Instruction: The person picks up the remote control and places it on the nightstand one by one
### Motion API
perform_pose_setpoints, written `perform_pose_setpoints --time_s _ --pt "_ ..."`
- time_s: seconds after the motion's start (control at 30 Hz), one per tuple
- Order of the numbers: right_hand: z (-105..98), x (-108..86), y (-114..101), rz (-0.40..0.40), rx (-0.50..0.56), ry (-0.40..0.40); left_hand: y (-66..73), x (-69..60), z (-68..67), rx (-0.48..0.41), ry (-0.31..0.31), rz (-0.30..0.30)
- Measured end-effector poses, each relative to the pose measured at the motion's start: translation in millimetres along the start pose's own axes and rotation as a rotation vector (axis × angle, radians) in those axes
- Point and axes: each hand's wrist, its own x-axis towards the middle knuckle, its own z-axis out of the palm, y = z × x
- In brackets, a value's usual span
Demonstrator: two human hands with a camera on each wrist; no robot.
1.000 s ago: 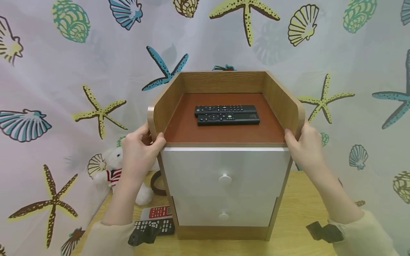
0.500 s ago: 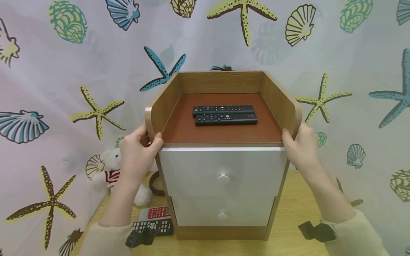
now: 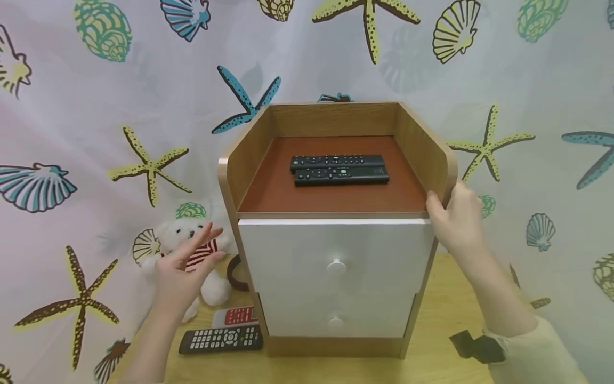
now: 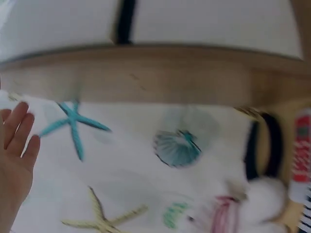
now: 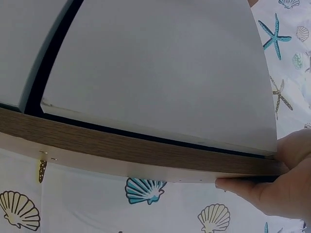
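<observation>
A wooden cabinet [image 3: 336, 347] with two white drawers [image 3: 297, 256] stands on the table. Its right side panel [image 3: 427, 165] is gripped near the front by my right hand [image 3: 458, 221], thumb inside and fingers outside. In the right wrist view that hand [image 5: 279, 182] holds the panel's edge from both faces. My left hand [image 3: 179, 280] is off the cabinet, in front of a white teddy bear [image 3: 216, 290], its fingers loosely extended and holding nothing. Two black remote controls [image 3: 341, 176] lie side by side on the cabinet's brown top.
Left of the cabinet lie a black remote control [image 3: 220, 340], a red-and-white device with buttons [image 3: 235, 317] and a dark ring-shaped object [image 3: 235, 277]. A curtain [image 3: 307, 48] printed with shells and starfish hangs behind. Wooden table surface [image 3: 451, 320] shows at right.
My left hand has let go of the cabinet's left side panel and moved down and left. My right hand keeps its grip. More of the teddy bear and the black remote beside the cabinet shows.
</observation>
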Motion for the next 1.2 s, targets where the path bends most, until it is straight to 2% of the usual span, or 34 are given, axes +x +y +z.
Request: perform_pose_setpoints --time_s 0.07,0.13,0.23,0.27,0.3,0.4,0.5,0.53,0.73,0.9,0.97,1.03,1.2 --pt "-1 -0.1 1 0.003 0.001 -0.010 -19.9 -13.0 -6.5 0.064 -0.055 -0.050" --pt "-2 -0.3 1 0.008 0.003 -0.017 -39.2 -26.9 -13.1 0.119 -0.123 -0.184" --pt "-1 -0.5 2 0.014 0.011 -0.028 -65.9 -47.7 -21.4 0.270 -0.236 -0.396" --pt "-1 -0.5 2 0.015 0.013 -0.030 -73.8 -54.0 -23.1 0.304 -0.269 -0.449" --pt "-1 -0.6 1 0.016 0.014 -0.032 -81.5 -59.6 -24.5 0.319 -0.296 -0.491" --pt "-1 -1.0 1 0.017 0.016 -0.032 -102.2 -75.3 -24.9 0.321 -0.360 -0.533" --pt "-1 -1.2 1 0.013 0.005 -0.020 -119.7 -88.9 -21.9 0.309 -0.407 -0.531" --pt "-1 -1.3 1 0.011 0.006 -0.019 -124.6 -92.9 -20.4 0.310 -0.428 -0.509" --pt "-2 -1.5 1 0.018 0.006 -0.036 -156.5 -116.7 -13.0 0.459 -0.556 -0.370" --pt "-2 -1.2 2 0.025 0.016 -0.048 -182.3 -137.8 -12.7 0.519 -0.597 -0.412" --pt "-1 -1.3 3 0.024 0.023 -0.045 -186.4 -144.2 -11.5 0.528 -0.593 -0.421" --pt "-1 -1.3 3 0.017 0.024 -0.039 -187.8 -147.9 -10.2 0.548 -0.587 -0.404" --pt "-2 -1.0 2 0.002 0.015 -0.025 -185.3 -148.3 -5.3 0.620 -0.571 -0.325"
